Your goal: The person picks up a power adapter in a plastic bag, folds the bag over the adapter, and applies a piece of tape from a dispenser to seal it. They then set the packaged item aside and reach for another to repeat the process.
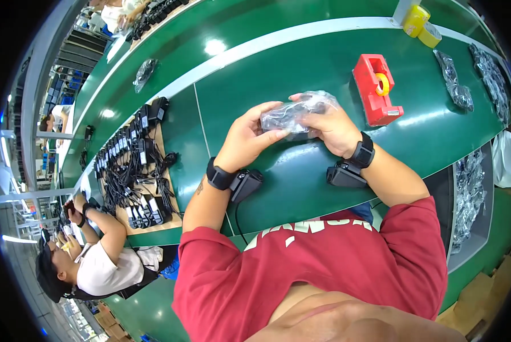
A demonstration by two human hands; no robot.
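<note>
Both my hands hold one clear plastic bag [296,112] with a dark item inside, just above the green table [301,68]. My left hand [247,137] grips the bag's left end. My right hand [329,124] pinches its right side from above and behind. Each wrist wears a black band with a small black device hanging under it. A red tape dispenser [375,91] with a yellow roll stands just right of my right hand.
Black power adapters with cables [134,165] lie in rows on a board at the left, where another person [96,268] sits. Bagged items [454,80] lie at the far right, more in a bin [467,194]. Yellow tape rolls [421,25] sit at the top.
</note>
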